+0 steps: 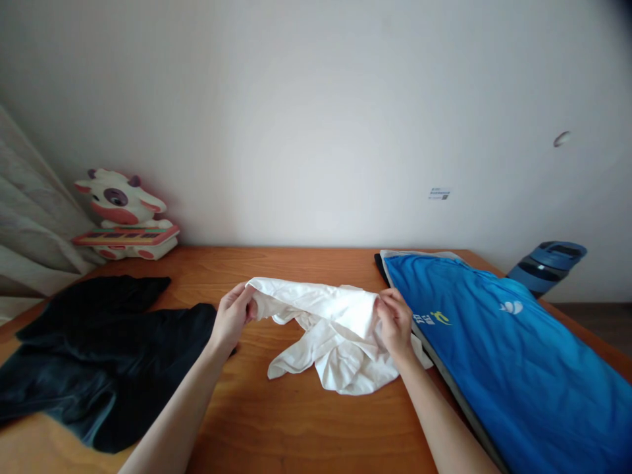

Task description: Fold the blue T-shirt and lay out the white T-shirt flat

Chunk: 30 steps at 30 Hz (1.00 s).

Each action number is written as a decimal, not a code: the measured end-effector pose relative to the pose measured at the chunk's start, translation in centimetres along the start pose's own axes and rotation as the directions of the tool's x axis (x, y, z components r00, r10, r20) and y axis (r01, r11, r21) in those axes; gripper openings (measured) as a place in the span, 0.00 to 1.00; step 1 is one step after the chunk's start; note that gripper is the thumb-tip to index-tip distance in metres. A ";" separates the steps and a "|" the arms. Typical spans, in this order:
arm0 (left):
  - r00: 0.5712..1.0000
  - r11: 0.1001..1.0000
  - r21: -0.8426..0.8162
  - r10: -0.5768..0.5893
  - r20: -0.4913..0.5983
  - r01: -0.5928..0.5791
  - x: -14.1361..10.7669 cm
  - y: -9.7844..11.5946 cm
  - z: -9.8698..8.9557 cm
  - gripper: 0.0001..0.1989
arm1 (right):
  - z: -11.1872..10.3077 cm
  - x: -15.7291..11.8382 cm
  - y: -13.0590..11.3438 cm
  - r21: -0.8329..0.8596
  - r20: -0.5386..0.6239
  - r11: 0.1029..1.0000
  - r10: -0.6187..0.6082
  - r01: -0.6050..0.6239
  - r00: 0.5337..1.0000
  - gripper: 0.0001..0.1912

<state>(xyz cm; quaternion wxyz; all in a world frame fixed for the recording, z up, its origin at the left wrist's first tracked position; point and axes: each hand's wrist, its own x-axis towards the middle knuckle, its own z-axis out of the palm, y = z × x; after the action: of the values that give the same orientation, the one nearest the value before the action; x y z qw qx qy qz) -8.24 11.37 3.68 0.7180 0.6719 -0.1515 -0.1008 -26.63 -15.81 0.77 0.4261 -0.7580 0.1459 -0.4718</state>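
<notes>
A crumpled white cloth garment [340, 355] lies partly on the wooden table, its upper edge lifted and stretched between both hands. My left hand [233, 316] pinches one corner of that edge, fingers closed on the fabric. At the other end my right hand [395, 319] grips the same edge, also closed. Folds hide the garment's full shape, so its exact kind cannot be told. To the left of my left hand lies a black garment [148, 349], loosely spread. Beside my right hand is a blue garment [494, 329] with white and yellow prints, laid flat.
The wooden table [276, 428] meets a pale wall at the back. A cow-shaped toy keyboard [128, 220] stands at the back left, near a light curtain [34, 197]. A blue bottle [548, 266] leans beyond the blue garment on the right.
</notes>
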 end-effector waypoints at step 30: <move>0.904 0.722 0.554 0.253 0.344 -0.414 -1.6 -4.6 3.1 0.24 | 2.3 0.7 1.9 0.559 -0.060 0.769 0.411 -0.311 0.910 0.16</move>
<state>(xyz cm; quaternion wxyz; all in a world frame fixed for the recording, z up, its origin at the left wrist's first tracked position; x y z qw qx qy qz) -10.51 8.69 -0.90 0.4412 0.8119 -0.3823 0.0041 -24.03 -16.21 -0.69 0.6892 -0.5197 0.1888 -0.4682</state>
